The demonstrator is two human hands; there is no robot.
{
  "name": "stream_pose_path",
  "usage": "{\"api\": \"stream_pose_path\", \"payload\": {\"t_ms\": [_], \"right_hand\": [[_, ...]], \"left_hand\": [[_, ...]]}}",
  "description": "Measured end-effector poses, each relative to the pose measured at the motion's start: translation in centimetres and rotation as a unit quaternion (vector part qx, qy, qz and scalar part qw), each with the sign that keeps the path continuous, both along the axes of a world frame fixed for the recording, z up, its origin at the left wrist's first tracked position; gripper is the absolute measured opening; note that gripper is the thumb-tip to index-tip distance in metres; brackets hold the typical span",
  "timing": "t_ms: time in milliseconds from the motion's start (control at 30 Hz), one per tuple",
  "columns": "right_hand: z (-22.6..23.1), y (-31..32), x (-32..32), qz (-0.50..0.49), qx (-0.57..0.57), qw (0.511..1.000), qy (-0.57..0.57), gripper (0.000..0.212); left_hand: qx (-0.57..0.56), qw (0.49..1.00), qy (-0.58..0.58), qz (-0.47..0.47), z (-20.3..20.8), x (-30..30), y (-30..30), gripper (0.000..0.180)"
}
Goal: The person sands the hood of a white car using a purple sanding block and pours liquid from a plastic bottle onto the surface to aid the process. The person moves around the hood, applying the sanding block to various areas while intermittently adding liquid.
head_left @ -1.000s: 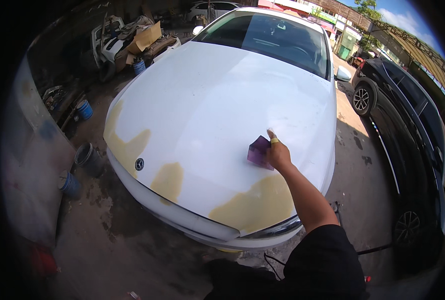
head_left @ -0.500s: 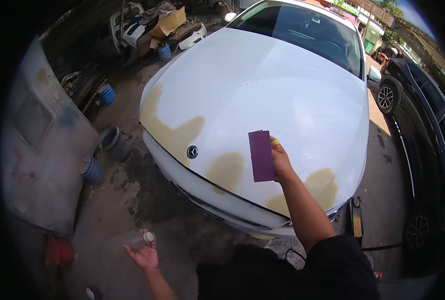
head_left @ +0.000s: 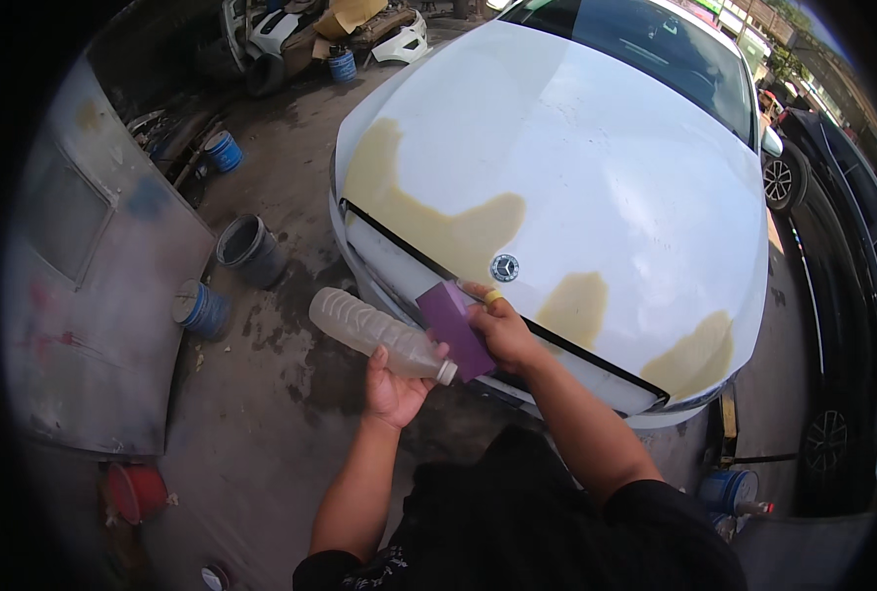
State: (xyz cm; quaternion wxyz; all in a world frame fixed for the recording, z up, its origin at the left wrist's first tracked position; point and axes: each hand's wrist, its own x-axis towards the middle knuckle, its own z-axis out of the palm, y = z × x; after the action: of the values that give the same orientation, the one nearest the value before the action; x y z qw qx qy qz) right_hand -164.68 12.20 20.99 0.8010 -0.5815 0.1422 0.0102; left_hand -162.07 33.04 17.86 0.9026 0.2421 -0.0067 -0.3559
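A white car [head_left: 566, 138] is filling the far middle, its hood bearing dull yellow patches [head_left: 581, 307]. A black car [head_left: 814, 286] is standing along the right; a stained pale panel [head_left: 103, 266] is rising at the left, with a grey bucket [head_left: 251, 252] standing between it and the white car. A translucent plastic bottle [head_left: 359, 327] is lying across the left hand [head_left: 396, 392], which is curling around its capped end, before the car's near edge. It is probably thin-walled, squeezable and slippery if wet; how full it is cannot be told, so its ribbed middle is offering the surest hold. Just right of it, the right hand [head_left: 507, 335] is pinching a flat purple sheet [head_left: 458, 340] by its right edge. The sheet is presumably light, bendable and liable to crease; an edge grip is suiting it. Whether sheet and bottle are touching cannot be told.
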Motion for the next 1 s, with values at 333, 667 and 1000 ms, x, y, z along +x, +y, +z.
{"api": "stream_pose_path", "payload": {"t_ms": [333, 667, 1000], "right_hand": [[1.6, -2.2, 1.1, 0.049, -0.112, 0.992, -0.004, 0.080], [1.5, -19.0, -4.0, -0.405, -0.084, 0.899, -0.144, 0.070], [-8.4, -26.8, -8.4, -0.401, -0.650, 0.645, -0.015, 0.076]], "left_hand": [[0.031, 0.996, -0.010, -0.078, -1.2, 5.7, -2.0, 0.073], [0.081, 0.992, -0.060, -0.074, -0.9, 13.7, -8.4, 0.082], [0.025, 0.992, -0.052, -0.113, -0.5, 19.2, -17.8, 0.075]]}}
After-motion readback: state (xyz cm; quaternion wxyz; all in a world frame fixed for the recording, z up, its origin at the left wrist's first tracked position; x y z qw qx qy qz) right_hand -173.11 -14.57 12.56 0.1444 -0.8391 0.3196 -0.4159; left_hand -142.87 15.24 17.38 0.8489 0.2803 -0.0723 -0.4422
